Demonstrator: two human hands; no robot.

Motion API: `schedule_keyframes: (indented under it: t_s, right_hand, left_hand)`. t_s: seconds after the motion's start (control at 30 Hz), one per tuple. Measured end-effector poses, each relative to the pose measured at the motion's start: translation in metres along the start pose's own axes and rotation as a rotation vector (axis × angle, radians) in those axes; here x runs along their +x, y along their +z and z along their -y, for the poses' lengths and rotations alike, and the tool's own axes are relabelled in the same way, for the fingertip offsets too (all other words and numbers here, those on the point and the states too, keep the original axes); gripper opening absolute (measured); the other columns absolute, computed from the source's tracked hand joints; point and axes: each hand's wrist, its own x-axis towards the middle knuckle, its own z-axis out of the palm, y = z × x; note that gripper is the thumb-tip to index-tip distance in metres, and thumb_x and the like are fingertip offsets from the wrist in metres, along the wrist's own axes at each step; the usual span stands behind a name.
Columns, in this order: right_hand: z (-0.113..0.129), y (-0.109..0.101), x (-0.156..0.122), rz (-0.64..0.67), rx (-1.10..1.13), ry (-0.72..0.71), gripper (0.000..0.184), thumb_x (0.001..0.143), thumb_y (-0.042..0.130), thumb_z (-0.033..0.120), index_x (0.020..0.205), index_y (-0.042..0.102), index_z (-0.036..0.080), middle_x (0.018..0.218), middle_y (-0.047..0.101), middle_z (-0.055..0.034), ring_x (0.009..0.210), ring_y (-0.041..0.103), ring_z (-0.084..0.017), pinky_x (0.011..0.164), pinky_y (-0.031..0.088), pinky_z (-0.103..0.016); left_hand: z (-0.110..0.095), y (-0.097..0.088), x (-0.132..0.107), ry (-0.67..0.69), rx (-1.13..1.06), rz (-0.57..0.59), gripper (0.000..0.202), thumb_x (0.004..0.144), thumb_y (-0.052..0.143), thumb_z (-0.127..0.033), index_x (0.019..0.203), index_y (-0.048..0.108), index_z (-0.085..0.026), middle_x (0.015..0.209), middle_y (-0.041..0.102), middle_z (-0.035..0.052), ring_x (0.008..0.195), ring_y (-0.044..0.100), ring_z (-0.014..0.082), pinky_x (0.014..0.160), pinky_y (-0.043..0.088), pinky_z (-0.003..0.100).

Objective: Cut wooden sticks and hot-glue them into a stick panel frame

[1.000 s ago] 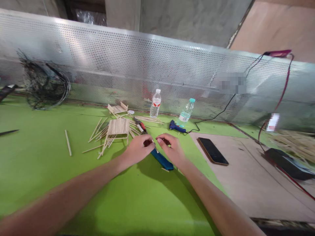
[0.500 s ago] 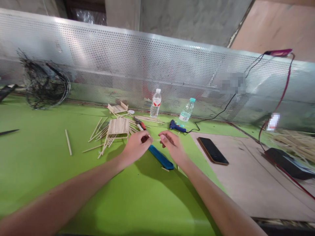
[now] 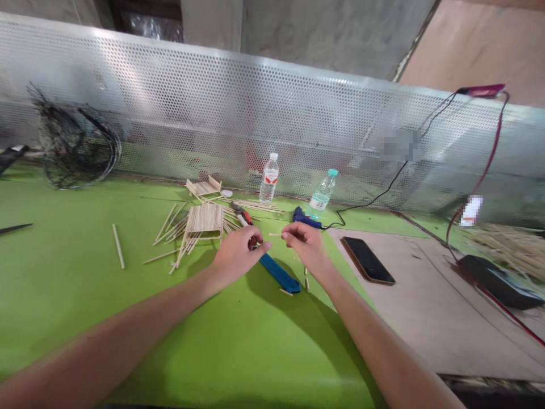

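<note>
Between the thumb and fingers of my right hand [image 3: 307, 245], a short thin wooden stick [image 3: 275, 234] is pinched, its free end pointing left. My left hand [image 3: 239, 253] is just left of it, fingers curled and thumb apart, with nothing visible in its grasp. Below the hands lies a long blue object [image 3: 280, 274], its upper end partly hidden by my left hand. Small stick pieces [image 3: 307, 284] rest near it. A tool with red and grey parts [image 3: 242, 215] sits beyond my left hand, beside a small slatted wooden piece [image 3: 204, 218] lying among loose sticks [image 3: 164, 232].
Two water bottles [image 3: 269, 179] stand before the perforated metal panel [image 3: 204, 102]. A blue glue gun [image 3: 307, 218] with a black cord lies behind my right hand. To the right are a phone [image 3: 368, 260] and a black box [image 3: 498, 281]; tangled wire [image 3: 79, 147] is far left.
My hands have moved slightly apart. The stick, earlier between both hands, is now held only by my right hand, and my left thumb has parted from its fingers.
</note>
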Motion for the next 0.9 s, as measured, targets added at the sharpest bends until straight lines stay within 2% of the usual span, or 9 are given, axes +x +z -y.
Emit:
schedule_keyframes:
  t_s: [0.13, 0.23, 0.37, 0.9]
  right_hand:
    - [-0.024, -0.025, 0.017, -0.087, -0.038, 0.014, 0.022, 0.072, 0.068, 0.039, 0.081, 0.066, 0.019, 0.069, 0.062, -0.0009, 0.063, 0.055, -0.015, 0.063, 0.047, -0.029]
    - [-0.046, -0.039, 0.026, -0.054, -0.139, 0.125, 0.020, 0.070, 0.066, 0.037, 0.080, 0.064, 0.020, 0.068, 0.063, -0.0012, 0.062, 0.057, -0.016, 0.064, 0.049, -0.031]
    - [-0.066, -0.045, 0.029, -0.002, -0.205, 0.165, 0.013, 0.067, 0.066, 0.031, 0.076, 0.065, 0.021, 0.068, 0.066, -0.0018, 0.062, 0.059, -0.017, 0.064, 0.049, -0.031]
    - [-0.073, -0.044, 0.030, 0.034, -0.325, 0.205, 0.011, 0.075, 0.062, 0.025, 0.084, 0.066, 0.021, 0.080, 0.073, -0.0028, 0.064, 0.064, -0.016, 0.069, 0.053, -0.030]
  left_hand:
    - [0.000, 0.000, 0.000, -0.017, 0.019, 0.020, 0.021, 0.086, 0.059, -0.042, 0.083, 0.062, -0.021, 0.080, 0.068, 0.0007, 0.072, 0.062, 0.0173, 0.066, 0.044, 0.030]
    - [0.000, 0.001, 0.000, -0.011, 0.020, 0.038, 0.018, 0.087, 0.057, -0.038, 0.083, 0.062, -0.021, 0.080, 0.068, 0.0009, 0.073, 0.062, 0.0174, 0.066, 0.044, 0.030]
    - [0.001, 0.001, -0.001, 0.001, 0.021, 0.045, 0.016, 0.088, 0.055, -0.035, 0.083, 0.062, -0.021, 0.082, 0.069, 0.0012, 0.074, 0.063, 0.0174, 0.065, 0.045, 0.030]
    - [0.002, 0.002, -0.002, 0.034, 0.013, 0.078, 0.017, 0.090, 0.053, -0.032, 0.086, 0.065, -0.021, 0.085, 0.070, 0.0030, 0.075, 0.063, 0.0172, 0.065, 0.047, 0.031]
